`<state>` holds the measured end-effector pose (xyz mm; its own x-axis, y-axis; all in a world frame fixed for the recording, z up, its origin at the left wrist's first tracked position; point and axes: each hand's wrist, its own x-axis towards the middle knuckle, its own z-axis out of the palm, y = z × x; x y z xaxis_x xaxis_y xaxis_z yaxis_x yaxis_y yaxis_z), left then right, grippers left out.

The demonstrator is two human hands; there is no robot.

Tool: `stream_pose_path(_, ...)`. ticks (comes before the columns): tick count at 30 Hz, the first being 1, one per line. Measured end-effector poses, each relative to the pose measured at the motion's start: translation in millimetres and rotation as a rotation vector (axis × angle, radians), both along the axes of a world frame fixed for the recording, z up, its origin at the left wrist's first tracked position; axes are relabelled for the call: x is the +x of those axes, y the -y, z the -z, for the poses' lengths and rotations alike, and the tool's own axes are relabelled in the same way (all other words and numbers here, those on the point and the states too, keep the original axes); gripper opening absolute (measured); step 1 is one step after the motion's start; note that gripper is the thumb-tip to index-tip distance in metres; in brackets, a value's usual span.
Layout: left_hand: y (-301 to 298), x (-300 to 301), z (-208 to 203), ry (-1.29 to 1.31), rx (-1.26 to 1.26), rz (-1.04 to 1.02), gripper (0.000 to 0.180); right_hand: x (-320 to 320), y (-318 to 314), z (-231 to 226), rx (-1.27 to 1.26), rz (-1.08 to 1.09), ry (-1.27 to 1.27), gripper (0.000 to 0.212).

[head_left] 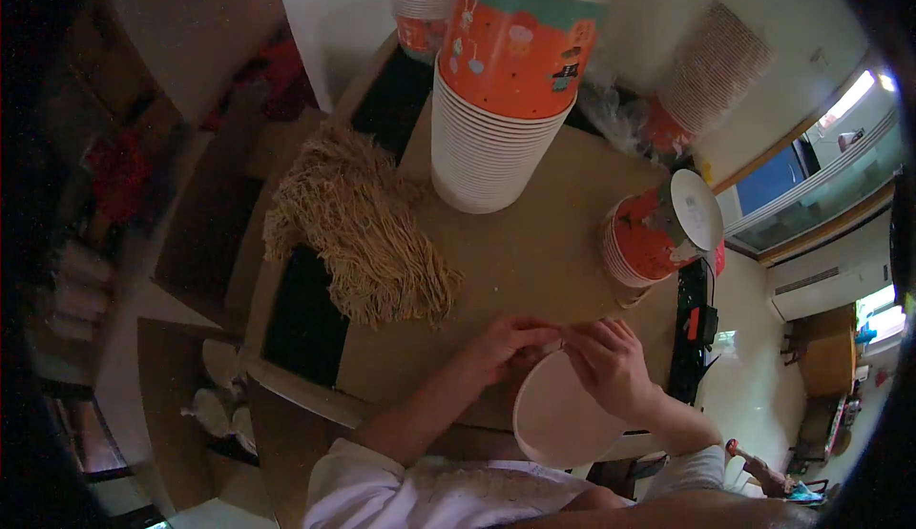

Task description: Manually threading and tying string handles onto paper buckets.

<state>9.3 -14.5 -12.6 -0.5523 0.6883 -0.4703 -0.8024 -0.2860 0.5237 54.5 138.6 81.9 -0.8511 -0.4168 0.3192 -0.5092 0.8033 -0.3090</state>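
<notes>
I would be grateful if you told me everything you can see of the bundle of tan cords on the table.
The bundle of tan cords is a thick, tousled heap of many thin strands, apparently twisted fibre twine. Its lower part fans toward the lower right into uneven ends; no tie shows. It lies left of the tall stack of paper buckets, partly on brown board. Whether it touches the stack is unclear. Neither the left hand nor the right hand touches it.

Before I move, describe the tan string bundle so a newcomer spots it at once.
Find the brown table, then the tall tub stack toward its far side. Left of that stack lies the string bundle: tan, limp and shaggy, while the tubs are smooth and round.
</notes>
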Motion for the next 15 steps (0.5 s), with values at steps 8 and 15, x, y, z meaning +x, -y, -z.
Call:
stream_pose_path(8,4.5,2.0,-9.1,-0.428,-0.29,-0.011,0.018,-18.4,-17.8,4.8,-0.36,0.114,0.492,0.013)
stream_pose_path(15,5.0,5.1,-5.2,-0.553,-0.297,-0.091,0.018,-29.4,-22.0,19.9,-0.406,0.164,0.769,0.011)
